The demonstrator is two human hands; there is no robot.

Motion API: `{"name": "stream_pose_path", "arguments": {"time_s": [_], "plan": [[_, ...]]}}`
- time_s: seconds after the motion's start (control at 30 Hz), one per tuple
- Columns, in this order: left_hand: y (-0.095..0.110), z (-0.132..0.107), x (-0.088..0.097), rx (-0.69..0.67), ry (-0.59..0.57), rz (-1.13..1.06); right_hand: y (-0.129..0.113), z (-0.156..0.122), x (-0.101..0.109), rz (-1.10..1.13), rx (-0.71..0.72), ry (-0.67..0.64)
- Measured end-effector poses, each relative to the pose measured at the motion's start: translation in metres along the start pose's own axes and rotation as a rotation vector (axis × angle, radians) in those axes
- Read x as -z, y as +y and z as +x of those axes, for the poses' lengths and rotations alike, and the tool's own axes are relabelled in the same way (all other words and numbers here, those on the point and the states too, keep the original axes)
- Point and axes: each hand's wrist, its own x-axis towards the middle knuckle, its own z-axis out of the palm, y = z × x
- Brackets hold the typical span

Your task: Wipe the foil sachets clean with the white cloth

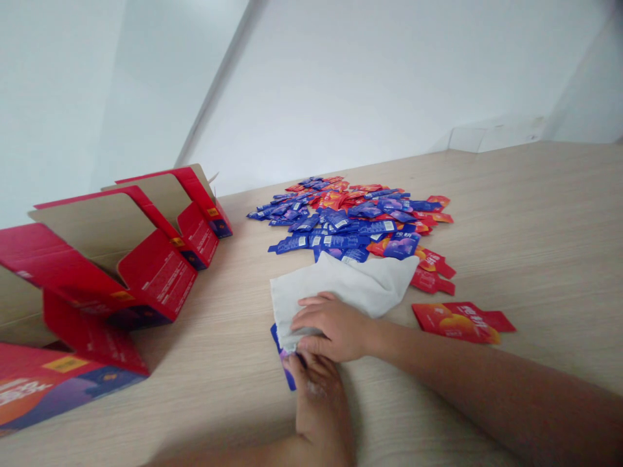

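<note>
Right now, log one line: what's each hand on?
left hand: blue sachet | right hand: white cloth over it | beyond: blue and red sachet pile

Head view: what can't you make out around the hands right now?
- The blue sachet at the left hand: mostly hidden by the white cloth and fingers; print unreadable.
- The right hand: palm hidden against the cloth.
- The pile of blue and red sachets: print too small in the head view.
- The red carton: cut off by the left edge.

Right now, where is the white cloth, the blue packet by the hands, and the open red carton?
White cloth (350,285): head view, on its top fold.
Blue packet (288,377): head view, on the end showing below the cloth.
Open red carton (158,279): head view, on a printed red flap.
</note>
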Motion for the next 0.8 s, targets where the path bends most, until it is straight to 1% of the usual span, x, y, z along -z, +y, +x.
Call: {"name": "stream_pose_path", "arguments": {"time_s": [0.13,0.23,0.43,0.67,0.8], "plan": [[-0.002,0.001,0.001,-0.007,-0.018,0.003,-0.001,0.000,0.001,0.003,-0.010,-0.008],[-0.002,0.002,0.002,-0.009,-0.028,0.009,0.000,0.000,0.000,0.006,-0.013,0.018],[0.000,0.002,0.000,0.004,-0.008,0.016,0.001,0.001,0.000,0.000,0.014,0.068],[-0.004,0.001,0.003,0.007,-0.010,0.023,-0.001,-0.001,0.002,-0.002,0.001,-0.020],[0.006,0.000,-0.007,0.027,0.025,0.014,-0.002,-0.001,0.003,-0.002,-0.015,-0.021]]}}
